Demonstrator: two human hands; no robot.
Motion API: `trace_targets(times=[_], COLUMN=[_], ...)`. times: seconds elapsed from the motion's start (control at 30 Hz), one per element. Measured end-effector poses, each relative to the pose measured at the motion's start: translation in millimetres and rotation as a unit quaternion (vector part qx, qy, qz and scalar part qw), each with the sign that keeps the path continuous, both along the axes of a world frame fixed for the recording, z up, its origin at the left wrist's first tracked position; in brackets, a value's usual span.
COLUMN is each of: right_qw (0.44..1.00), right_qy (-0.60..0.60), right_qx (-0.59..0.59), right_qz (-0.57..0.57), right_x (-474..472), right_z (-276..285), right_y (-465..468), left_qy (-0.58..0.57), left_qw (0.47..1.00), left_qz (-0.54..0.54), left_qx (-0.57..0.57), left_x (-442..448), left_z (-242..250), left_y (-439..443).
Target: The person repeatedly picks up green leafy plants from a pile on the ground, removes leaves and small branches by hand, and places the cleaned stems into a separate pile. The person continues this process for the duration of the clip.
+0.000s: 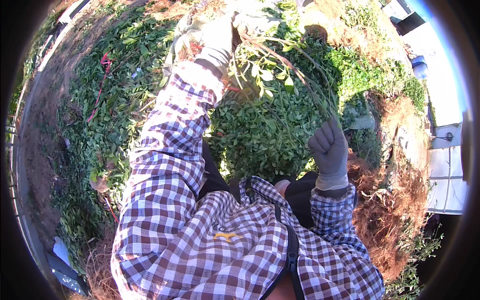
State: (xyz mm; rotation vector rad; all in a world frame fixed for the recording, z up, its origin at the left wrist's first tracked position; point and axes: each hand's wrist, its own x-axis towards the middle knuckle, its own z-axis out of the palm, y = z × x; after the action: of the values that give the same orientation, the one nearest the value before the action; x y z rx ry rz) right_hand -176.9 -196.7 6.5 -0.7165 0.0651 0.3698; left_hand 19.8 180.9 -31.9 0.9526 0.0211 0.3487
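My left hand (219, 47), in a pale glove, reaches to the top of the view at the thick ends of some leafy stems (287, 62). Strong sunlight washes out its fingers, but the stems meet at its grip. Closer to my body on the right, my right hand (330, 146) wears a grey glove. Its fingers are closed around the thin ends of the same stems, which slant between both hands. Beneath them spreads a thick heap of green leafy cuttings or seedlings (258, 138), partly in my shadow.
Pink-red twine (99, 95) lies across more leafy plants (123, 71) at left. Masses of fibrous brown roots (378, 225) cover the ground at right. Beyond them stand a blue-and-white container (419, 67) and white panels (446, 161). A pale edging (28, 123) borders bare soil (43, 150).
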Motion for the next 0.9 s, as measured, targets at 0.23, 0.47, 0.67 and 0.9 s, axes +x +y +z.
trace_targets(times=[0.23,0.47,0.67,0.9], right_qw=[0.836,0.923,0.846,0.919], right_qy=[-0.187,-0.173,-0.186,-0.133], right_qx=[-0.512,-0.280,-0.479,-0.347], right_qz=[-0.070,0.200,0.139,0.135], right_x=[-50.0,76.1,113.6,75.2], right_z=[19.9,-30.0,-44.0,-70.6], right_y=[-12.0,97.7,153.7,159.8], left_qy=[-0.025,-0.079,-0.072,0.040], left_qw=[0.990,0.981,0.955,0.994], left_qz=[0.106,0.081,0.093,0.083], left_qx=[-0.089,0.155,0.272,0.055], left_x=[-8.1,-42.0,-47.9,-8.0], left_z=[9.0,16.6,18.8,-31.5], left_y=[14.4,-67.0,-57.9,-33.5])
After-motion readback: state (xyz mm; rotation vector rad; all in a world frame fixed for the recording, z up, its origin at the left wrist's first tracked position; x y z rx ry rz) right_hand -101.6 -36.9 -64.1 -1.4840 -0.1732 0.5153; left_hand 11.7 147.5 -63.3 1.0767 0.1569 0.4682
